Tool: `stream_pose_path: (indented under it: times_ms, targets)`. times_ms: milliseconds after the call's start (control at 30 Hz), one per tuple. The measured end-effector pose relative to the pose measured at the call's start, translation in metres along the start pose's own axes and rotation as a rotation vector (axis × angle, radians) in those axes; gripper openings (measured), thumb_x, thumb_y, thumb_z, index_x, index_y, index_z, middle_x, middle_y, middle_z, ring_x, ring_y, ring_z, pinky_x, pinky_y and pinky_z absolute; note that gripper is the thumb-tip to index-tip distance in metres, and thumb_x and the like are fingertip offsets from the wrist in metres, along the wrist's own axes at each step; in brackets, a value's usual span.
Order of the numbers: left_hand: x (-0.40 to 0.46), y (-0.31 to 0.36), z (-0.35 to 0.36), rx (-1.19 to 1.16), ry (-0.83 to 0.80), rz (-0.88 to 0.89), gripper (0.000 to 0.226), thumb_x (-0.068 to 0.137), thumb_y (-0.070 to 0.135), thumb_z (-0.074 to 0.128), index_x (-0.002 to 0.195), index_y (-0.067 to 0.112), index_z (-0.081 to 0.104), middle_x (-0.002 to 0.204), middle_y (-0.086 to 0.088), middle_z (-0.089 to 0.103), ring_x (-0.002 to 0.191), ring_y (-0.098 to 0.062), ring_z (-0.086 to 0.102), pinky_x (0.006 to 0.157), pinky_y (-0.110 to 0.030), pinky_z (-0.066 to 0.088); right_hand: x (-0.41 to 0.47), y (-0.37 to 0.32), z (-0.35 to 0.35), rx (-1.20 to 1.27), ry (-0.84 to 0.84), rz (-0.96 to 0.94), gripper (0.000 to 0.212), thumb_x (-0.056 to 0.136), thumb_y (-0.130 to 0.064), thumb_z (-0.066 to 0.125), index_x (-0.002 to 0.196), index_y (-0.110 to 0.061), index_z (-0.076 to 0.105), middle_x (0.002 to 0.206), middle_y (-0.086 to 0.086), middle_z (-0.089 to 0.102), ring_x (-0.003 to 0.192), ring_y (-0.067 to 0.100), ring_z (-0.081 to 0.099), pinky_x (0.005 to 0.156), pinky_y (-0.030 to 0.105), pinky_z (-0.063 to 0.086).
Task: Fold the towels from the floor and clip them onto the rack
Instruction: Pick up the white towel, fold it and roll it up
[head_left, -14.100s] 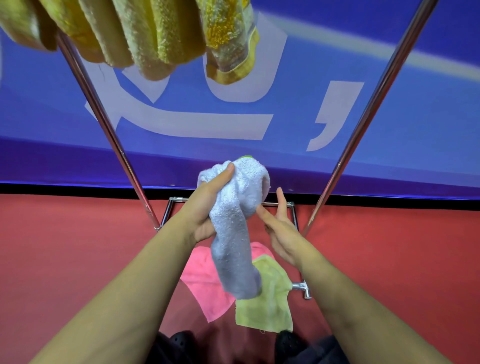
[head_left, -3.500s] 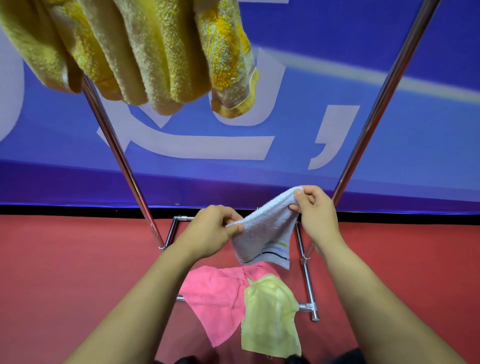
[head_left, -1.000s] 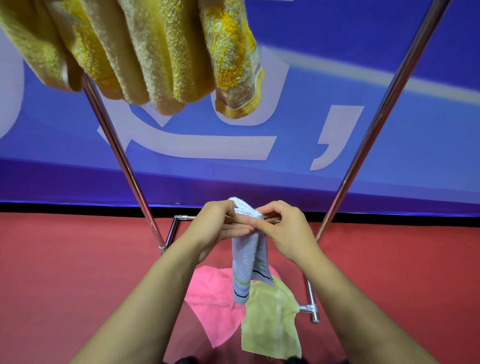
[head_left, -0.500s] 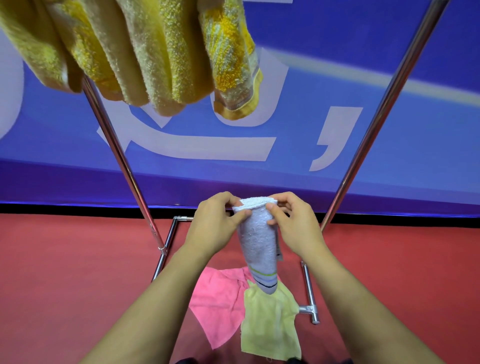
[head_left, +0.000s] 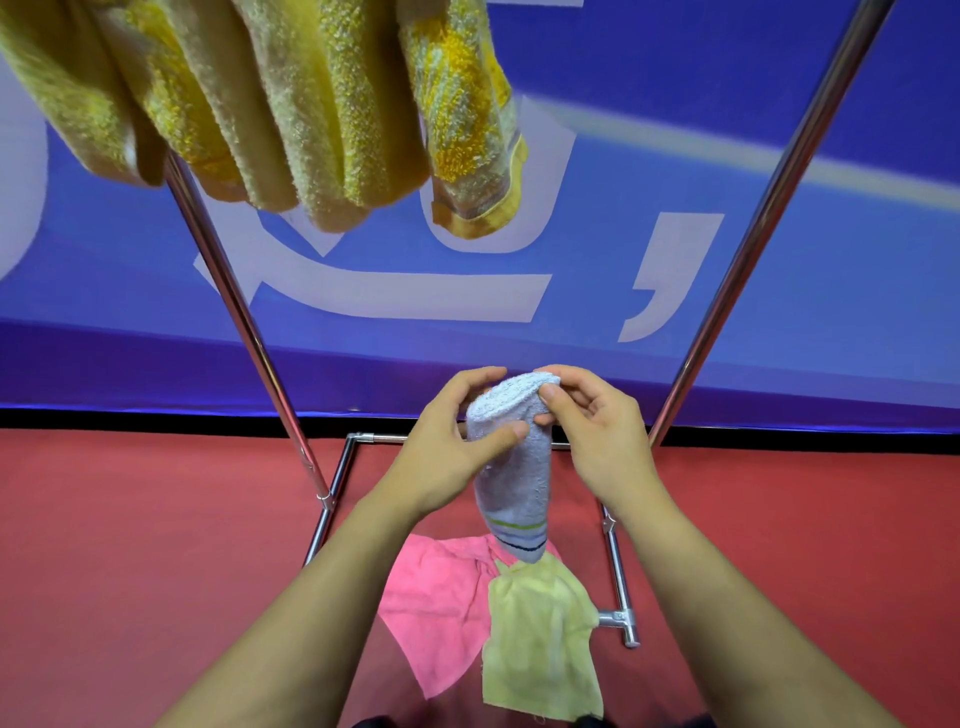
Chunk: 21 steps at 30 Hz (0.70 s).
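Observation:
A small white towel (head_left: 517, 483) with green and dark stripes near its lower end hangs folded into a narrow strip in front of me. My left hand (head_left: 452, 447) pinches its upper part from the left, thumb across the front. My right hand (head_left: 587, 421) grips its folded top edge from the right. Below on the red floor lie a pink towel (head_left: 436, 597) and a pale yellow towel (head_left: 540, 639), which overlaps the pink one. The chrome rack (head_left: 249, 332) rises on both sides. Several yellow towels (head_left: 291, 104) hang from its top at upper left.
The rack's right pole (head_left: 753, 249) slants up to the right, and its base bars (head_left: 615, 577) frame the floor towels. A blue banner (head_left: 675, 156) with white lettering stands behind the rack. Red floor (head_left: 130, 545) spreads to both sides.
The white towel's folded top has been turned and gathered between both hands; it hangs a little straighter, and my hands have spread slightly at its top.

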<state>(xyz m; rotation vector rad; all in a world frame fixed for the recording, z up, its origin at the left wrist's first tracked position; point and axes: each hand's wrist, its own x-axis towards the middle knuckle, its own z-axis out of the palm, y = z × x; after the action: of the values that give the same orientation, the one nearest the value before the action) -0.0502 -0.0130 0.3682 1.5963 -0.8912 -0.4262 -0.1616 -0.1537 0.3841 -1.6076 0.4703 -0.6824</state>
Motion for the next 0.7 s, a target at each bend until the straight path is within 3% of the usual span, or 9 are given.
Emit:
stream_pose_path:
  times_ms: [100,200,300,400,533,700]
  targets:
    - [-0.001,0.004,0.008,-0.023,0.018,0.009,0.036,0.087,0.022,0.08,0.122,0.022,0.071,0.116,0.006,0.075,0.111,-0.013,0.069,0.095,-0.033,0.055,-0.002,-0.004,0.001,-0.006,-0.004,-0.045,0.017,0.099,-0.008,0.06,0.108,-0.014,0.073,0.094,-0.004,0.076,0.073,0.009,0.071,0.075,0.019,0.054]
    - [-0.002,0.008,0.015,-0.033,0.065,0.025,0.022,0.091,0.022,0.076,0.111,0.028,0.075,0.105,0.013,0.078,0.099,-0.002,0.071,0.086,-0.024,0.055,-0.004,-0.006,0.0,-0.001,0.02,-0.066,0.021,0.099,-0.009,0.061,0.103,-0.026,0.074,0.09,-0.011,0.076,0.074,0.009,0.071,0.076,0.019,0.054]
    - [-0.002,0.01,0.02,-0.059,0.104,0.028,0.021,0.093,0.02,0.073,0.11,0.032,0.074,0.104,0.017,0.077,0.099,0.001,0.071,0.086,-0.021,0.053,-0.004,-0.005,0.0,0.008,0.04,-0.064,0.023,0.099,-0.011,0.062,0.104,-0.03,0.073,0.09,-0.013,0.075,0.074,0.009,0.071,0.078,0.018,0.052]
    - [-0.001,0.011,0.023,-0.096,0.123,0.023,0.022,0.094,0.018,0.072,0.115,0.024,0.075,0.107,0.013,0.078,0.104,-0.004,0.071,0.09,-0.026,0.055,-0.003,-0.004,0.001,0.03,0.047,-0.054,0.02,0.099,-0.011,0.062,0.107,-0.026,0.073,0.093,-0.01,0.076,0.073,0.008,0.07,0.078,0.02,0.053]
    - [-0.002,0.012,0.025,-0.183,0.117,-0.004,0.026,0.087,0.011,0.079,0.11,0.023,0.075,0.106,0.007,0.078,0.1,-0.008,0.072,0.087,-0.023,0.055,-0.003,-0.002,0.004,0.093,0.053,-0.038,0.018,0.099,-0.009,0.061,0.109,-0.018,0.073,0.1,-0.002,0.077,0.086,0.009,0.072,0.083,0.023,0.055]
    - [-0.002,0.018,0.028,-0.223,0.149,0.01,0.026,0.087,0.009,0.079,0.105,0.026,0.076,0.1,0.017,0.078,0.099,0.0,0.073,0.082,-0.014,0.051,-0.001,-0.002,0.005,0.118,0.055,-0.051,0.02,0.099,-0.008,0.06,0.11,-0.019,0.073,0.105,0.002,0.078,0.094,0.01,0.072,0.085,0.023,0.055]
